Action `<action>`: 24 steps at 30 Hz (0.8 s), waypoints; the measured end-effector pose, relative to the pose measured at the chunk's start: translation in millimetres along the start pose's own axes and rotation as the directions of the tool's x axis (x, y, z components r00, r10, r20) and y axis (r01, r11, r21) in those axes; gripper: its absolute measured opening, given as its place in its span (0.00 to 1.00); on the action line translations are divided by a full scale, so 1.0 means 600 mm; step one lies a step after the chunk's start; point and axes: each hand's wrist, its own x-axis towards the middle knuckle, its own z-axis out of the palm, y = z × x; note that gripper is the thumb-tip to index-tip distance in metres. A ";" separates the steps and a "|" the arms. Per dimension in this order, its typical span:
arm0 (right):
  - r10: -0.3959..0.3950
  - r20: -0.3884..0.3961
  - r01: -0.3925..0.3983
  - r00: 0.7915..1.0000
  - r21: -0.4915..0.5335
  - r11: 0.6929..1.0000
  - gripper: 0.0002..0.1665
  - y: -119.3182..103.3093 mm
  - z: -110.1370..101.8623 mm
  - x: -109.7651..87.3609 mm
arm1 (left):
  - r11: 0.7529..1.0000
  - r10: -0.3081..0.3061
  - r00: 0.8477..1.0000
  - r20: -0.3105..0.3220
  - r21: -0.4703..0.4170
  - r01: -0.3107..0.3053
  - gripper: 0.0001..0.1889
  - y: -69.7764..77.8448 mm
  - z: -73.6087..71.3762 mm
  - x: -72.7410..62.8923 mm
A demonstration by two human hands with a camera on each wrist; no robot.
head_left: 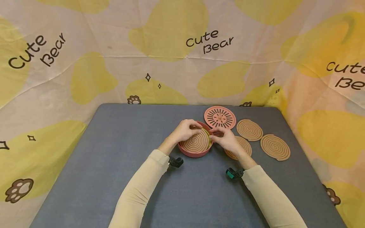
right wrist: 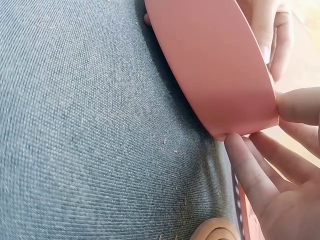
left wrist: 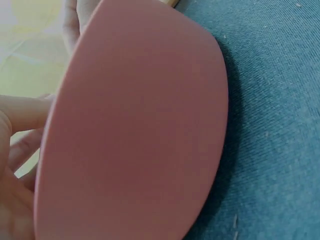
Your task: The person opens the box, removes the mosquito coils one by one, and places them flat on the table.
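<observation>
A round pink tin [head_left: 195,155] stands on the table with a brown mosquito coil [head_left: 194,141] lying in it. My left hand [head_left: 186,129] reaches over the tin's far left side, thumb and fingers pinching the coil near its far edge. At the right rim my right hand [head_left: 227,139] grips the tin, its thumb at the top edge and fingers against the outer wall [right wrist: 215,65]. In the left wrist view the tin's side [left wrist: 135,120] hides most of the coil. A yellowish strip shows inside the tin's right edge.
Behind the tin lies a pink slotted lid [head_left: 220,117]. Three more mosquito coils lie to the right: one coil [head_left: 245,147] partly under my right forearm, another coil [head_left: 249,129] behind it, and a third coil [head_left: 275,147] farther right. A patterned cloth [head_left: 168,38] surrounds the grey table [head_left: 119,133].
</observation>
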 end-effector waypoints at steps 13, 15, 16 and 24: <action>-0.014 -0.027 0.013 1.000 -0.030 0.999 0.19 0.017 0.004 0.005 | 0.997 -0.013 0.996 -0.091 -0.081 0.006 0.08 0.018 -0.018 -0.014; -0.010 -0.027 0.009 1.000 -0.036 0.999 0.19 0.017 0.003 0.006 | 0.996 -0.005 0.995 -0.104 -0.091 -0.005 0.08 0.018 -0.020 -0.015; -0.009 -0.028 0.008 1.000 -0.040 0.999 0.19 0.017 0.003 0.007 | 0.995 0.002 0.994 -0.109 -0.100 -0.013 0.08 0.018 -0.021 -0.015; 0.000 -0.022 -0.001 1.000 -0.038 0.999 0.19 0.001 0.002 0.000 | 0.986 0.046 0.986 -0.160 -0.153 -0.071 0.09 0.026 -0.038 -0.022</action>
